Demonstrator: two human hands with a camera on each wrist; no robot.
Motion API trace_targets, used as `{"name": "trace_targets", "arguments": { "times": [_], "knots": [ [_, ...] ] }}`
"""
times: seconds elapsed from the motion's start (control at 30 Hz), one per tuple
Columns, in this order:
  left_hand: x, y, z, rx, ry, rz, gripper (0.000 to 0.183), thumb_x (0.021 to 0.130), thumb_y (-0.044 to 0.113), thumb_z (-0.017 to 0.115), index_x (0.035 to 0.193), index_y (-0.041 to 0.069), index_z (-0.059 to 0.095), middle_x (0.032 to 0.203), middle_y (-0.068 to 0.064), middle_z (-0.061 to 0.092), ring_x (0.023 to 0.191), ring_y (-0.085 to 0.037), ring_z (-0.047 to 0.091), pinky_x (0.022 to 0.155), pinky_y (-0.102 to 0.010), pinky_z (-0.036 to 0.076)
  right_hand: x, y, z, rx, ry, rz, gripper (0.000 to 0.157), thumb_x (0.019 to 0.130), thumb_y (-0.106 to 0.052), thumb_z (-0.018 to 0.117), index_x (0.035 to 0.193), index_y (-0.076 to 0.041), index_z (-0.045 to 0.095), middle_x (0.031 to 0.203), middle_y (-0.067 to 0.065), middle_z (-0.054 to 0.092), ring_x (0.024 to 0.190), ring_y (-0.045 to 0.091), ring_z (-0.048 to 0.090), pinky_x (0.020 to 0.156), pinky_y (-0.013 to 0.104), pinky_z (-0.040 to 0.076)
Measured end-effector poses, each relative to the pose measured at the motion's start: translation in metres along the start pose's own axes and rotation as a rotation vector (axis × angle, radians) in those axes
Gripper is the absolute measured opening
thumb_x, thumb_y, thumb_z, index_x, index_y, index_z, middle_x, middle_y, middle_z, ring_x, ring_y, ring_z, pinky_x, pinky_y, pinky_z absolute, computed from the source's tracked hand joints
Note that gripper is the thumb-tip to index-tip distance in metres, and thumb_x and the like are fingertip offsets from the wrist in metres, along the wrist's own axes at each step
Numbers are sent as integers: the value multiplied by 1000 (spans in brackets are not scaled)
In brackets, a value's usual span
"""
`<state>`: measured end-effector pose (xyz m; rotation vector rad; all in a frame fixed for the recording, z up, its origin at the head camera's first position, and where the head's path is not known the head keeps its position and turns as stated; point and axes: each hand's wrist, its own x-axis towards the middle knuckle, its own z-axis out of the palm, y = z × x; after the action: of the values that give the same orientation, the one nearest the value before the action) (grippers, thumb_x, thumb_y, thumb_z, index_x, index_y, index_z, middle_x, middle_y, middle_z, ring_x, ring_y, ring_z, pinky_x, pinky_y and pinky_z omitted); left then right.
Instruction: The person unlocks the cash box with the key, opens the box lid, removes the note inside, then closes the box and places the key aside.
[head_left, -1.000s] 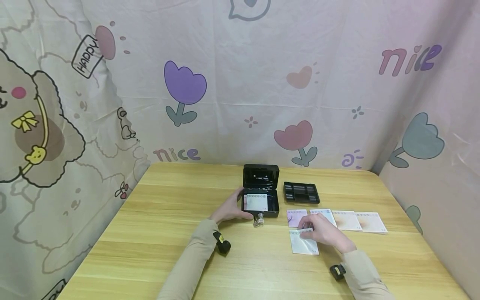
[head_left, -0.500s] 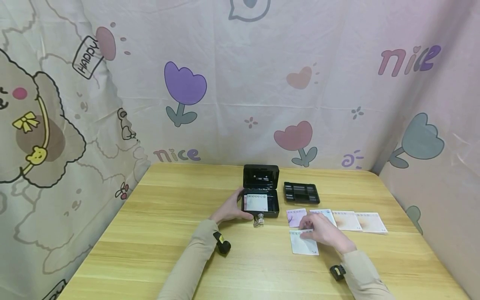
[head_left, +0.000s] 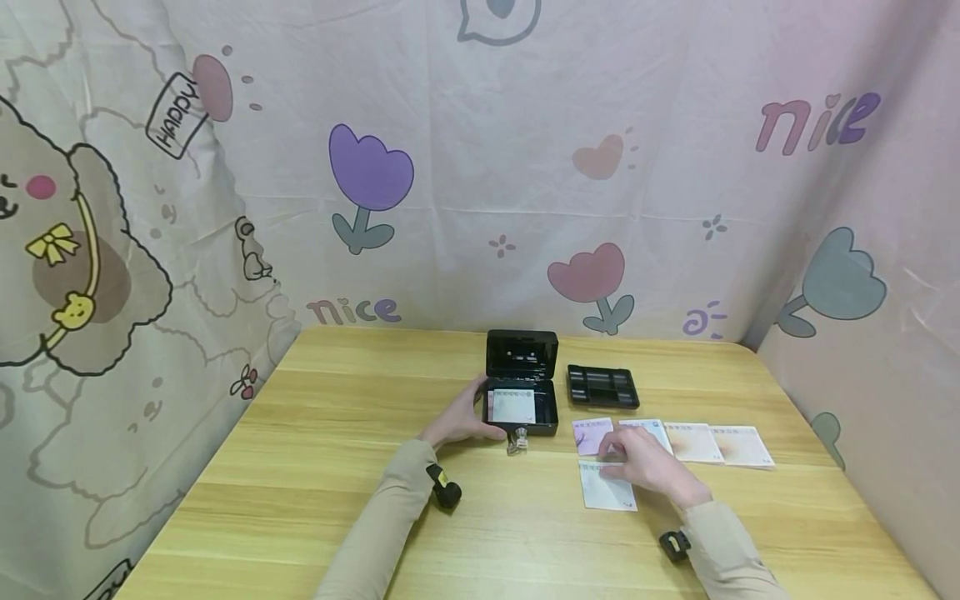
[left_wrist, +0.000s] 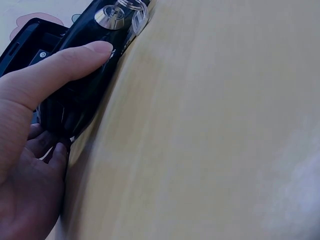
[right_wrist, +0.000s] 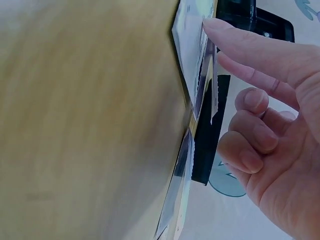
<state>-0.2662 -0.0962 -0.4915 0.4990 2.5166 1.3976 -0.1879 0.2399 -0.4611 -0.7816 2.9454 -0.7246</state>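
Observation:
My left hand [head_left: 461, 414] grips the left side of a small black cash box [head_left: 549, 427], its thumb along the front beside the lock. The lid stands up; a pale green banknote [head_left: 514, 406] lies inside over a pinkish one. Keys [head_left: 517, 443] hang from the lock. My right hand [head_left: 647, 460] pinches the far edge of a pale green banknote [head_left: 609, 492] on the table. In the right wrist view the thumb [right_wrist: 235, 37] lies on that edge, the index finger close behind it, and the other fingers are curled in.
Behind the right hand lie a purple banknote [head_left: 592, 435], a blue one [head_left: 654, 431] and two brownish ones [head_left: 693, 442] in a row. A black compartment tray [head_left: 602, 387] sits right of the box. A printed curtain [head_left: 450, 167] hangs behind the wooden table [head_left: 315, 433].
The right index finger has bent slightly at the pale green banknote's edge. The left hand and the cash box have stayed put.

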Motion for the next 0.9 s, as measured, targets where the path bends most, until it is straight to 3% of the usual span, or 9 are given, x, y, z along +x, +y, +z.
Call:
{"name": "trace_targets", "arguments": {
  "times": [0.37,0.73,0.9],
  "knots": [
    [0,0,0,-12,0,2,121,69,26,93,160,2,16,167,-23,18,152,-42,28,126,-51,29,5,-6,-5,40,35,16,16,78,-13,84,91,-13,73,68,-5,51,63,2,38,53,17,34],
    [0,0,0,-15,0,12,121,69,25,93,159,0,17,166,-25,20,152,-42,29,126,-51,29,15,-12,-14,135,80,-29,20,81,-14,83,99,-10,75,72,-8,50,66,5,42,56,16,35],
    [1,-1,0,-15,-1,18,121,69,24,93,159,-1,16,166,-25,20,151,-42,30,126,-50,30,23,-19,-16,123,100,-54,22,80,-11,83,100,-8,75,73,-9,53,65,3,41,56,15,35]
  ]
}}
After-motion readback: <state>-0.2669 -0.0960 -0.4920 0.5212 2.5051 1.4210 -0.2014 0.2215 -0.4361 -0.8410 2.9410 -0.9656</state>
